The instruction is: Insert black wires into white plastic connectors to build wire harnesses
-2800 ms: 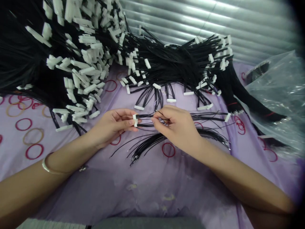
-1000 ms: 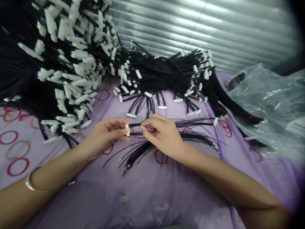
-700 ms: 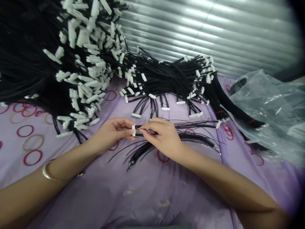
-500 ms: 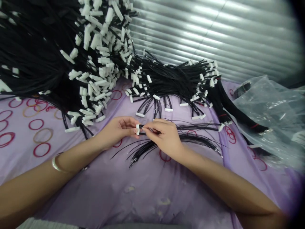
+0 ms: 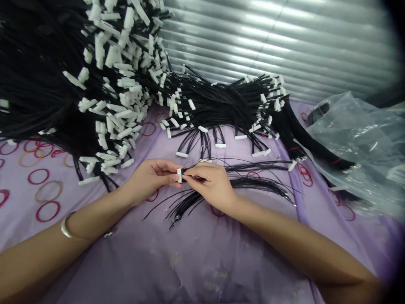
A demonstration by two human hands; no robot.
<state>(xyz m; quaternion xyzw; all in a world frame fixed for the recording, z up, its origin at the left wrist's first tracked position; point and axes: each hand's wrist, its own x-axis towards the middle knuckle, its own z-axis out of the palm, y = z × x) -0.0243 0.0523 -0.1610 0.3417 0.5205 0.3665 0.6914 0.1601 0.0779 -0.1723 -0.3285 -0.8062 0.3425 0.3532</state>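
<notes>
My left hand (image 5: 158, 177) pinches a small white plastic connector (image 5: 179, 175) between thumb and fingers. Close against its right side, my right hand (image 5: 210, 181) is closed on a thin black wire whose end meets the connector. The fingers hide how far the wire sits in it. More black wires run right from under my right hand to another white connector (image 5: 292, 165). Just below lies a loose bundle of black wires (image 5: 193, 197) with bare metal terminals at its ends.
A big heap of black cables with white connectors (image 5: 122, 112) rises at the left. A second cable pile (image 5: 221, 103) lies at the back, before a ridged metallic surface (image 5: 284, 46). Clear plastic bags (image 5: 357, 147) sit at right. Rubber bands (image 5: 47, 211) dot the purple cloth (image 5: 142, 261).
The whole view has shifted slightly, so most things appear a little further left. Both hands keep their hold at the connector, with the right fingers still close against it.
</notes>
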